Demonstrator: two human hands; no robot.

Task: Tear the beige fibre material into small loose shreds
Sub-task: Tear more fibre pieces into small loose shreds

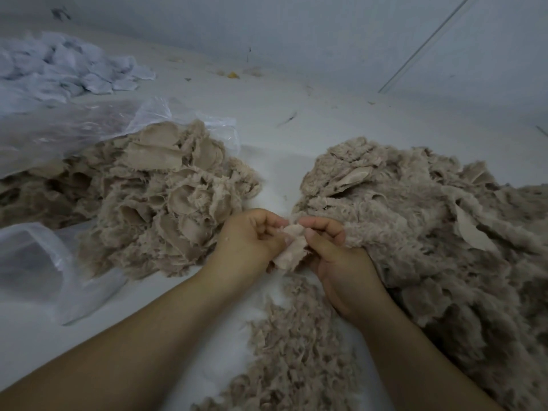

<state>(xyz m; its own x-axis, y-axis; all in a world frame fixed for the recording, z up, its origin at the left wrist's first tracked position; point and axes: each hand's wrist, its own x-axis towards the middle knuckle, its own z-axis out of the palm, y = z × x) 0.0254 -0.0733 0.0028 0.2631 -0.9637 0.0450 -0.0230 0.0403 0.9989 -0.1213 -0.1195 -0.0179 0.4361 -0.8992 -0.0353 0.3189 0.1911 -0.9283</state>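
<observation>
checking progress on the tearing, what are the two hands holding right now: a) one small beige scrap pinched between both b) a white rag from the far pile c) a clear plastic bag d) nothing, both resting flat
a: the left hand and right hand both pinch one small beige scrap between them, above the loose shreds.

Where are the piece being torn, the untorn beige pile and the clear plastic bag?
piece being torn (292, 246), head view, its pale middle.
untorn beige pile (154, 191), head view, its centre.
clear plastic bag (59, 129), head view, upper sheet.
</observation>
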